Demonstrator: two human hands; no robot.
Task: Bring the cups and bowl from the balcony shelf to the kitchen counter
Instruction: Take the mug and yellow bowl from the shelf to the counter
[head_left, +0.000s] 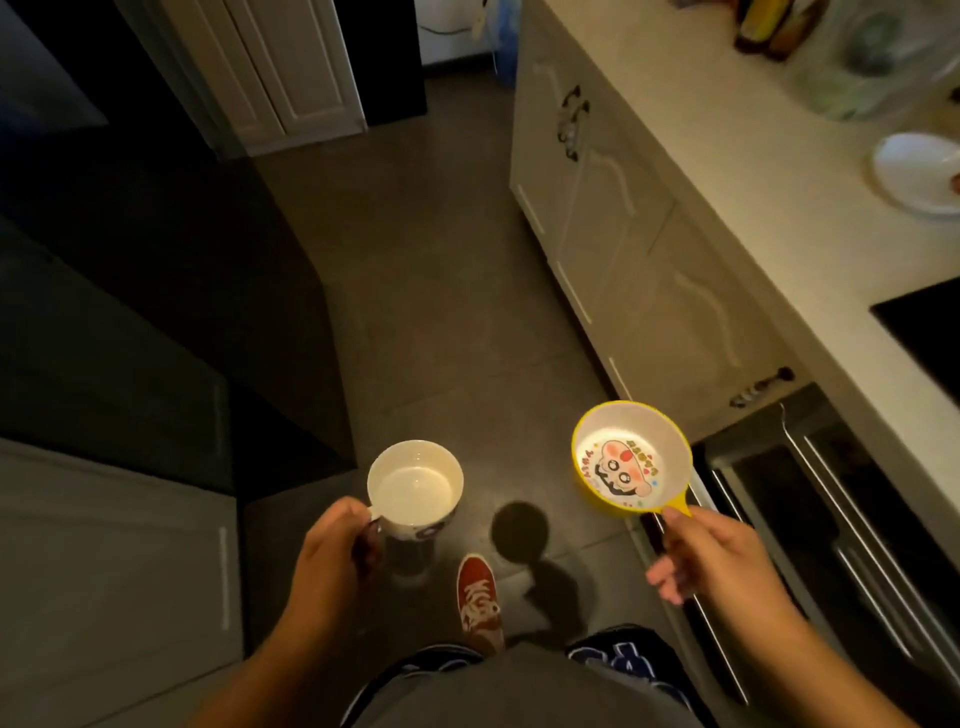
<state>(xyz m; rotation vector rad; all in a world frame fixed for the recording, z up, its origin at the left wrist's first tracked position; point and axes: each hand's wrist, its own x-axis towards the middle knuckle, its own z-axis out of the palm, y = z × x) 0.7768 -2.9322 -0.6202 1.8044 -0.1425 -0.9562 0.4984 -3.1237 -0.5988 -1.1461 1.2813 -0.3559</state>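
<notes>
Low in the frame, my left hand (332, 545) grips a white cup (415, 486) by its handle, breakable and weighty, while my right hand (711, 556) pinches a light yellow bowl (631, 457) by its tab, short of the tabletop (753, 171) at right.

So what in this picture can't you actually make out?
- Head view: the mug's outside pattern, hidden by its own rim and the left hand.
- A second cup seems to hang below the mug; dim and mostly covered.
- The white dish on the counter, cut by the right edge.
- The bottles, cut by the top edge, blurred.
</notes>
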